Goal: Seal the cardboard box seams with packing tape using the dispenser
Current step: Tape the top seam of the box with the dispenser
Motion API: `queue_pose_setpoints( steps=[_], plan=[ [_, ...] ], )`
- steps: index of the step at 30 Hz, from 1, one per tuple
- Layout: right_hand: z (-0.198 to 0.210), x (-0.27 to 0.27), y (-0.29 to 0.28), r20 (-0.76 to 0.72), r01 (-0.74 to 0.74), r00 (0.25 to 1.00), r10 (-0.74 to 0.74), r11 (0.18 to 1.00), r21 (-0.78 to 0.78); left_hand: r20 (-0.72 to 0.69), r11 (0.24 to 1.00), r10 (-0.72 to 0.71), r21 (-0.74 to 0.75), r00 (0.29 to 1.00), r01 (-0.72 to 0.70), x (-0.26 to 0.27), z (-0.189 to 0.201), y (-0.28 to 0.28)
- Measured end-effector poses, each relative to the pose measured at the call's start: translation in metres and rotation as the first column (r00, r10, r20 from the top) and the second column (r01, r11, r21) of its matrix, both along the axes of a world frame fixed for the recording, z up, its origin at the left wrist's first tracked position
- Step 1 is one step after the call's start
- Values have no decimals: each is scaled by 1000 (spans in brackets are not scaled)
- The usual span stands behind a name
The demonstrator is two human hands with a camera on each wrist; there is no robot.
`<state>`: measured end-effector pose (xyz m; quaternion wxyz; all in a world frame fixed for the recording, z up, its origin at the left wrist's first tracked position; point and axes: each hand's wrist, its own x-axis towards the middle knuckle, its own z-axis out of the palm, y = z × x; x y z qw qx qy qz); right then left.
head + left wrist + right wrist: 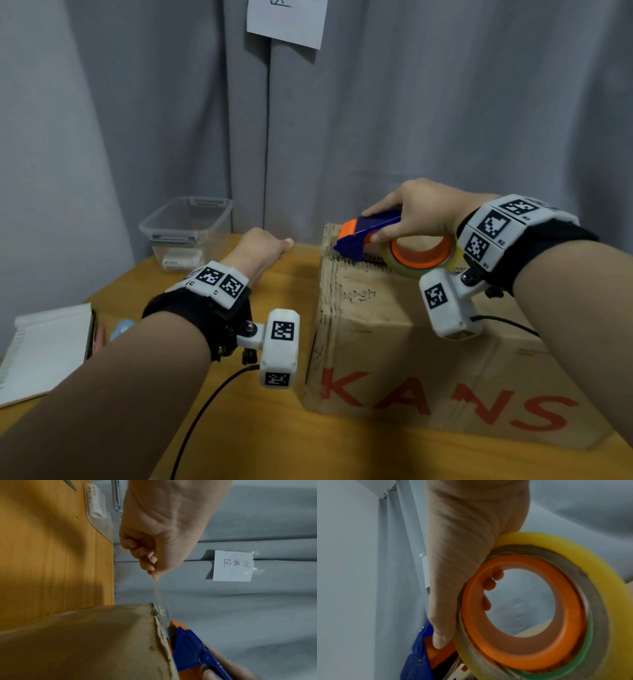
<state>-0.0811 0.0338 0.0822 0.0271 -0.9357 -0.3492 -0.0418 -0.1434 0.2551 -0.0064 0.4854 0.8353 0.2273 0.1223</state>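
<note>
A brown cardboard box (428, 346) with red letters stands on the wooden table (239, 438). My right hand (411, 212) grips the blue and orange tape dispenser (370, 233) at the box's far top edge, fingers through the orange core (518, 609) of the yellowish tape roll (421, 260). My left hand (263, 250) is to the left of the box with curled fingers. In the left wrist view the left hand (154, 545) pinches the free end of a clear tape strip (158, 595) that stretches to the dispenser (190, 647) past the box (85, 642) corner.
A clear plastic bin (185, 233) sits at the table's back left by the grey curtain (411, 102). A white notebook (44, 349) lies at the left edge. A paper note (287, 20) hangs on the curtain. A black cable (205, 411) runs across the table front.
</note>
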Motion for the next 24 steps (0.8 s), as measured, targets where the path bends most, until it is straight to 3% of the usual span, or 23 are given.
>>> queue_pose_setpoints(
  steps=[9, 13, 16, 24],
  plan=[
    [1, 0, 8, 29, -13, 999, 16, 996, -90, -73, 999, -46, 7, 996, 47, -2, -20, -7],
    [0, 0, 9, 47, -19, 999, 24, 995, -98, -10, 990, -44, -136, 999, 43, -5, -32, -11],
    [0, 1, 10, 51, -20, 998, 25, 995, -102, -8, 988, -28, -152, 1000, 27, -9, -30, -9],
    [0, 2, 12, 46, -18, 999, 23, 994, -104, -242, 957, -155, 204, 958, 206, 15, -26, -10]
  ],
)
